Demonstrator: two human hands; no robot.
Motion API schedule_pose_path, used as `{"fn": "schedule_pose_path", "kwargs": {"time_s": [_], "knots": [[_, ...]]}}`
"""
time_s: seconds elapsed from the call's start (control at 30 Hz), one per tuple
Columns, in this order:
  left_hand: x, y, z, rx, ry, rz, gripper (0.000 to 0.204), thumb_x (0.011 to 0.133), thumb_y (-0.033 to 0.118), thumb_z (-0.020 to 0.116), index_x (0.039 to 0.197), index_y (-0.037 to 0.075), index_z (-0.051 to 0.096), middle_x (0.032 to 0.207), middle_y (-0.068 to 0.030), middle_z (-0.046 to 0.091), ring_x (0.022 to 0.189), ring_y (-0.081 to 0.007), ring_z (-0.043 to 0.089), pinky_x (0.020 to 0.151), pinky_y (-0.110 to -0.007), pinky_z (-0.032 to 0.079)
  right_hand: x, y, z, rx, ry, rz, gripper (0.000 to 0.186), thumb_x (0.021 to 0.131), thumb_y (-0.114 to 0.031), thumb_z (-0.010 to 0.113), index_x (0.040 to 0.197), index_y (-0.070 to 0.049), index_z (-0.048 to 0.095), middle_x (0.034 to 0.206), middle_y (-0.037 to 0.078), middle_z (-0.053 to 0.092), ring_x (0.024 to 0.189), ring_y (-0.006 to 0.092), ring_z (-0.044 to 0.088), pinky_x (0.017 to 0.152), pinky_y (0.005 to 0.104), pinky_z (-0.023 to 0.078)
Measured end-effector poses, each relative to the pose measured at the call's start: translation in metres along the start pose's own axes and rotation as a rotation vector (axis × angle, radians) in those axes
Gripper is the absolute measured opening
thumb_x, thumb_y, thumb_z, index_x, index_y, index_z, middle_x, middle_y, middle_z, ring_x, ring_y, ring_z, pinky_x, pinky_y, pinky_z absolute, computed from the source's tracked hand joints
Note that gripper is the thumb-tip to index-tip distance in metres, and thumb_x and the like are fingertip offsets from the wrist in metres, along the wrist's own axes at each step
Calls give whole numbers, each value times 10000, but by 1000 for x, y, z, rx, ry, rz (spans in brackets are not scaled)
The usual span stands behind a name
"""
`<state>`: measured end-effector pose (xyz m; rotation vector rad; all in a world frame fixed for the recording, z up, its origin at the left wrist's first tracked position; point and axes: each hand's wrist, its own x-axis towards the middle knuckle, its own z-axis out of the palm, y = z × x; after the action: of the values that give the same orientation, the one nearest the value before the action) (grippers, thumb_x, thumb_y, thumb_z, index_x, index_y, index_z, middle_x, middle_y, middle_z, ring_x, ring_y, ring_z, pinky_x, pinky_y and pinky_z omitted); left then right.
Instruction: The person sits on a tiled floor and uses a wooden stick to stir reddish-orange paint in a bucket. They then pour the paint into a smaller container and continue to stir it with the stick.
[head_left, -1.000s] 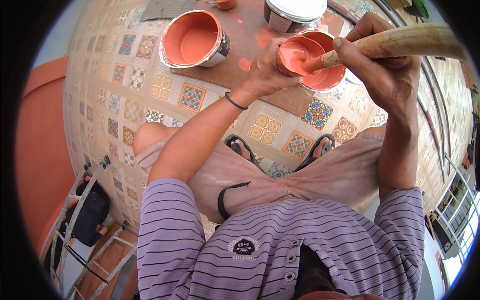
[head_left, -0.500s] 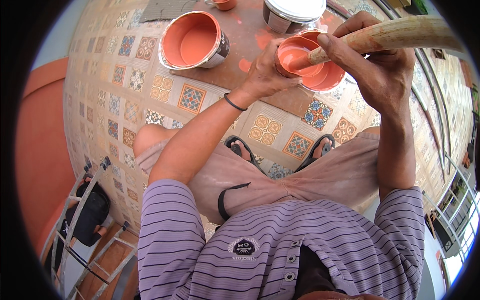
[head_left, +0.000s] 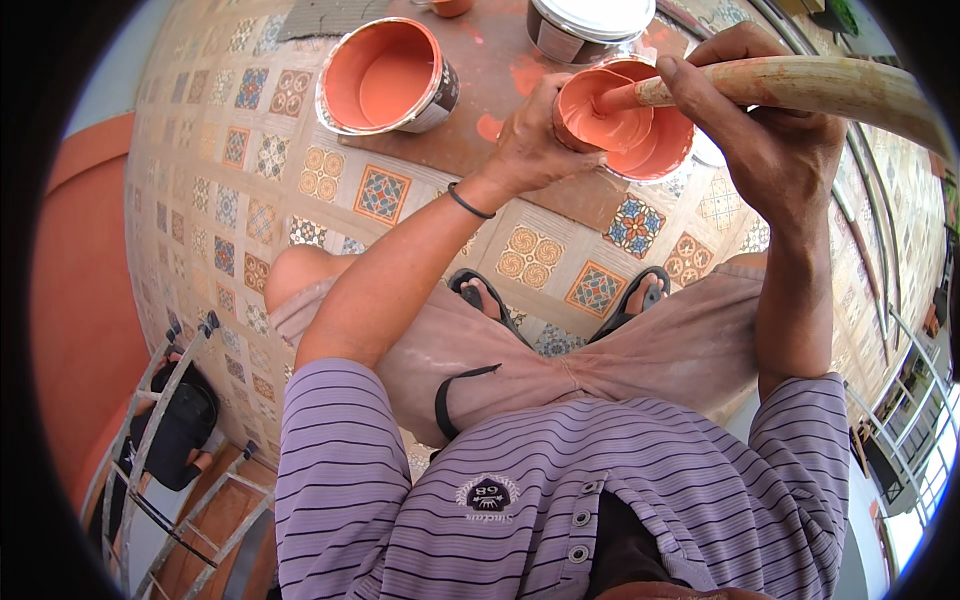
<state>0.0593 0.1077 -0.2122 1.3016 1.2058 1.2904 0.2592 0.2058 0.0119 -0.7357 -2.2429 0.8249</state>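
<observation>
My left hand [head_left: 540,145] grips a small paint cup [head_left: 603,115] of orange paint, tilted over a larger paint bucket [head_left: 668,150] coated inside with the same orange. Closed around a pale wooden stick [head_left: 790,82] is my right hand [head_left: 765,130]. The stick's paint-covered lower end dips into the paint in the cup. To the left stands another open bucket [head_left: 385,80] with orange paint inside and a white rim. Behind the cup sits a closed bucket with a white lid [head_left: 600,14].
The buckets stand on a brown, paint-spotted board [head_left: 480,70] over patterned floor tiles [head_left: 383,193]. A small orange cup [head_left: 450,7] is at the far edge. At lower left are a metal ladder [head_left: 150,420] and another person in dark clothes [head_left: 183,425].
The stick has shifted slightly right with my right hand, its tip now higher in the cup. My left hand keeps the cup in nearly the same place.
</observation>
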Motion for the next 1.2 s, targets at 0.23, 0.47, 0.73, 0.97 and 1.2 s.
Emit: {"fn": "schedule_pose_path", "kwargs": {"time_s": [0.23, 0.47, 0.73, 0.97, 1.2], "knots": [[1, 1, -2, 23, 3, 30, 976, 749, 235, 1059, 1542, 83, 512, 1485, -140, 688, 1363, -325, 713, 1121, -455, 611, -1, -4, 4, 145, -9, 190, 109, 962, -56, 890, 934, 24, 821, 856, -2, 730, 763, 64, 688, 637, 238, 499], [3, 2, -1, 106, 10, 142, 966, 780, 147, 1020, 1575, 81, 475, 1478, -155, 680, 1295, -308, 737, 993, -434, 660, 1, -4, -1, 19, -54, 135, 110, 972, -66, 903, 985, 21, 837, 899, 20, 765, 788, 76, 723, 670, 230, 543], [2, -1, 0, 34, 3, 55, 986, 744, 212, 1060, 1548, 82, 504, 1478, -149, 691, 1364, -328, 712, 1126, -448, 611, 1, -9, 3, 61, 24, 49, 94, 980, -53, 887, 963, 22, 833, 877, 9, 741, 738, 62, 681, 625, 239, 501], [6, 6, -3, 172, 5, 216, 986, 787, 41, 989, 1607, 94, 445, 1454, -158, 685, 1188, -260, 783, 817, -401, 755, -1, -6, 1, 160, -68, 127, 97, 981, -56, 897, 989, 27, 848, 909, 21, 760, 786, 79, 723, 648, 242, 538], [2, 7, -1, 92, 11, 80, 971, 752, 211, 1053, 1542, 75, 506, 1488, -151, 688, 1363, -329, 712, 1127, -463, 608, 0, -4, -3, 49, -70, 106, 119, 970, -68, 911, 995, 29, 846, 920, 35, 773, 815, 85, 741, 684, 236, 561]]}}
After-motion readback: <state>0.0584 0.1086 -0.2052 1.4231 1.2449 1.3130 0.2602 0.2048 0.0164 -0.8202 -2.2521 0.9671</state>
